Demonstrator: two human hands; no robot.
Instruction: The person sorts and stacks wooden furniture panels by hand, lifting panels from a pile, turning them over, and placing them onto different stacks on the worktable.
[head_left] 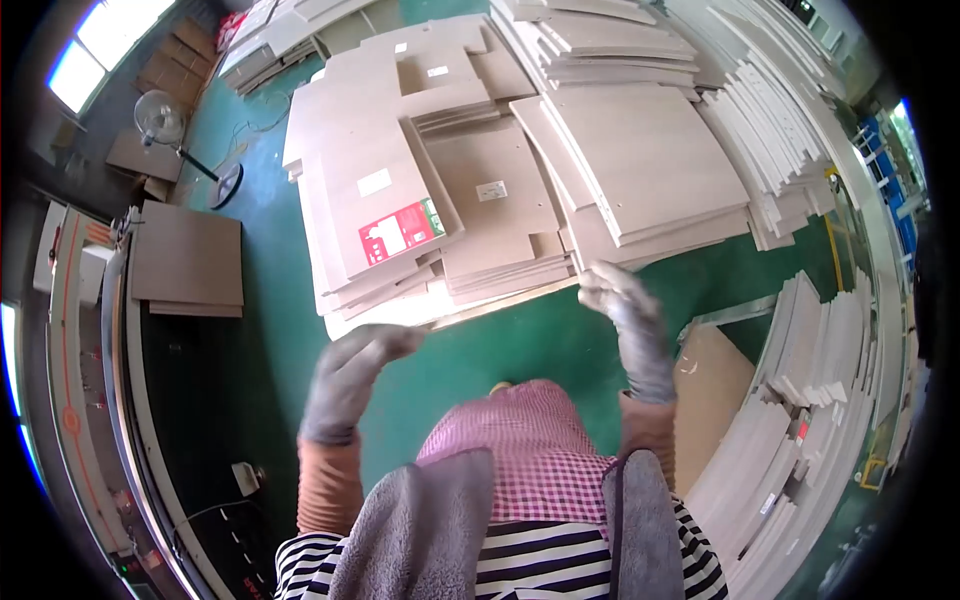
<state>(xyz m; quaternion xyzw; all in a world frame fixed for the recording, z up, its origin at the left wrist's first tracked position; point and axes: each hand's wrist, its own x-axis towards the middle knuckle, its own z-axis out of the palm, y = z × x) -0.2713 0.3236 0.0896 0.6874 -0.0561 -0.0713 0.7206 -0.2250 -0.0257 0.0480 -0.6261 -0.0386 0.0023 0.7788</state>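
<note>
Your gloved left hand (pixel 355 375) and right hand (pixel 630 320) hovered wide apart, the stacked panels (pixel 375 185) just beyond them!

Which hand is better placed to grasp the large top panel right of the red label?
Probably the right hand: seemingly empty, near the top panel; the left hand is farther off.

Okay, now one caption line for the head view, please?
Gloved left hand and right hand held out empty over a green floor, before stacked flat panels.
</note>
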